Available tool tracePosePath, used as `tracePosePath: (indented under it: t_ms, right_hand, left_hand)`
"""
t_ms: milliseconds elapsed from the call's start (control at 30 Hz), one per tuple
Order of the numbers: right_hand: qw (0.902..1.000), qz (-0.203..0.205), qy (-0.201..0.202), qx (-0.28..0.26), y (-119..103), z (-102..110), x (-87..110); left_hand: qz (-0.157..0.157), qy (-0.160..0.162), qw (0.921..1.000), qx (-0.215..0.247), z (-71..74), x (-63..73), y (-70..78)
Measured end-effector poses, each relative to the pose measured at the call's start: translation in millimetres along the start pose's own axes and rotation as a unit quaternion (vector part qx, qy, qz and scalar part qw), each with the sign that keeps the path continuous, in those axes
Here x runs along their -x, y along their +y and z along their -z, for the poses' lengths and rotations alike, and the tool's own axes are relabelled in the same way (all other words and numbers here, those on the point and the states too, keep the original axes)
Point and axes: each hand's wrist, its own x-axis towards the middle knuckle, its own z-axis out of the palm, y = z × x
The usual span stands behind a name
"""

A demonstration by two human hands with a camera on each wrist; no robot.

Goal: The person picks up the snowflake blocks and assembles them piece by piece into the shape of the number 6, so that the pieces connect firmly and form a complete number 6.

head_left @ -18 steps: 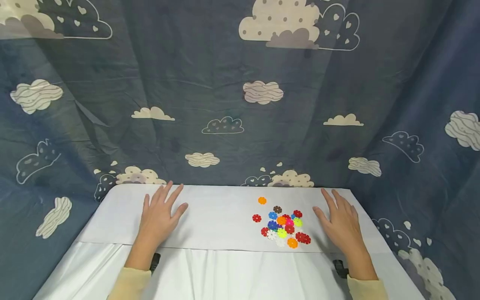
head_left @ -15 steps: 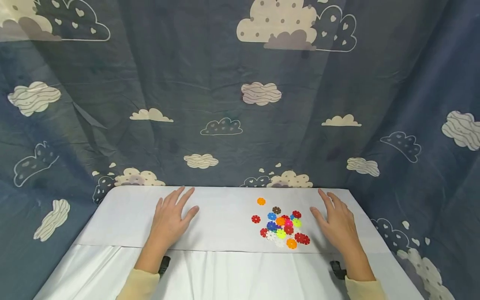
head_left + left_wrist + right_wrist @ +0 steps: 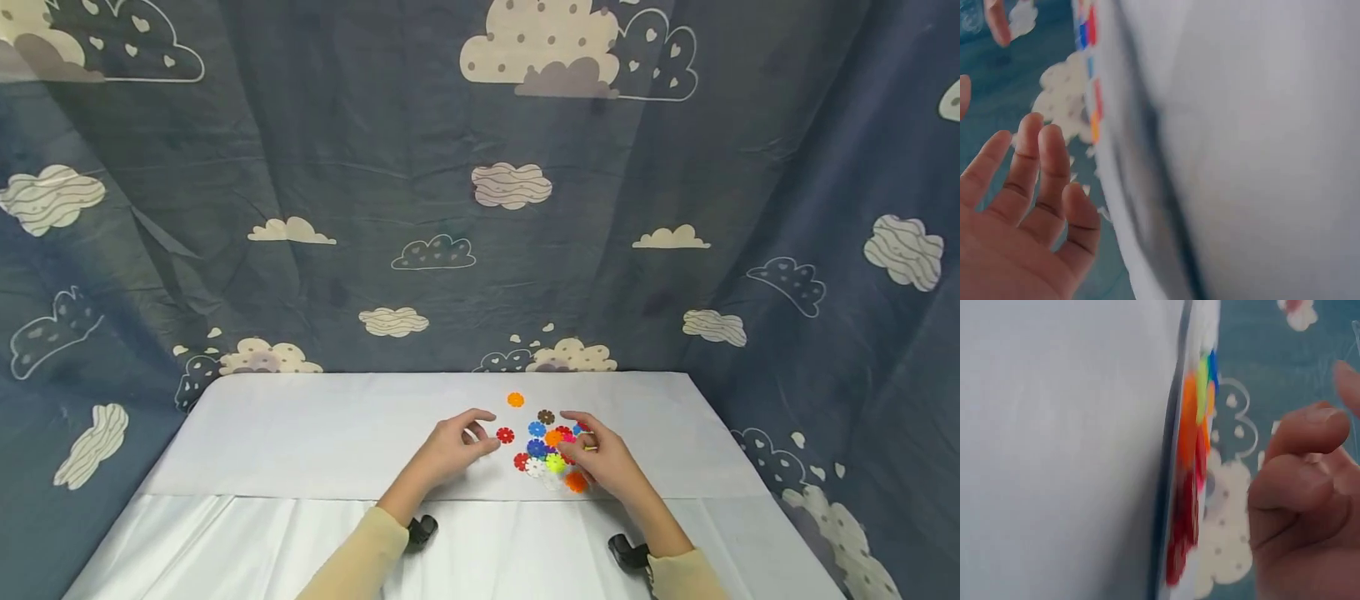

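A loose heap of flower-shaped plastic discs lies right of the table's middle, among them a dark blue disc [image 3: 536,447], a yellow-green disc [image 3: 555,462] and an orange disc [image 3: 577,482]. My left hand [image 3: 447,450] is at the left side of the heap, fingers bent gently and parted from the thumb, fingertips close to a red disc [image 3: 505,435]. Over the heap's right side is my right hand [image 3: 609,462], which hides several discs. Its index finger reaches forward while other fingers curl inward [image 3: 1300,481]. Neither hand shows a disc between its fingers.
The white-covered table [image 3: 315,442] ends at a dark blue curtain [image 3: 337,167] printed with clouds. An orange disc [image 3: 515,400] and a brown disc [image 3: 546,417] lie toward the far edge. Each wrist wears a black camera strap [image 3: 422,531].
My left hand has swept right across the table to the heap's left side. The right hand has moved left over the heap, its fingers bending more. The discs stay in place.
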Motion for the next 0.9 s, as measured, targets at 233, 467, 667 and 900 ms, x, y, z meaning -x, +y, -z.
tracePosePath:
  t_ms: [233, 467, 667, 900]
  right_hand:
    - [0.9977, -0.011, -0.066, 0.002, 5, -23, -0.8]
    - [0.9925, 0.024, -0.112, 0.045, 8, -36, 3.7]
    - [0.9924, 0.021, -0.073, 0.097, 6, -44, 7.4]
    - [0.9950, 0.004, -0.026, 0.096, 3, -44, 7.0]
  left_hand:
    - [-0.024, -0.029, 0.9993, -0.005, -27.1, -13.5, -1.2]
    - [-0.040, -0.014, 0.9911, -0.127, -48.3, -18.2, -2.3]
    - [-0.065, 0.019, 0.9790, -0.193, -58.7, -21.4, 0.5]
    - [-0.024, 0.029, 0.9931, -0.111, -57.8, -20.0, 1.2]
